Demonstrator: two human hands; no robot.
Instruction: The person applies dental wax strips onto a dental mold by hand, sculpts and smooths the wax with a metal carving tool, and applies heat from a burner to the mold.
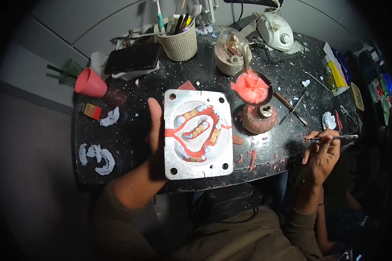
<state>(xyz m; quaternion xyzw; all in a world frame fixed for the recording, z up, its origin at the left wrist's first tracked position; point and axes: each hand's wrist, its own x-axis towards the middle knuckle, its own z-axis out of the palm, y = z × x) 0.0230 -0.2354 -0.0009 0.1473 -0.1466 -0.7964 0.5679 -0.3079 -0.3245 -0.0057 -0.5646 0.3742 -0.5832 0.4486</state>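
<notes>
My left hand (156, 132) is wrapped round a silver metal dental flask half (172, 108), its thumb up along the left edge and a fingertip showing past the right edge. Plaster fills the flask, with red wax (212, 116) in curved strips and tooth-coloured pieces set along it. Over the table's right front, my right hand (323, 152) is closed on a thin metal wax carver (346, 137), held about level. Between the hands and farther back, a small dark pan (270, 95) of pink wax (250, 89) sits by a round, stained spirit burner (259, 122).
White plaster pieces (104, 163) lie at the left, near a pink cup (91, 82). A woven holder (178, 43) with tools stands behind. Red wax scraps (253, 160) lie along the front. A brown-handled tool (287, 104) rests right of the burner. Another person's arm (321, 222) shows at lower right.
</notes>
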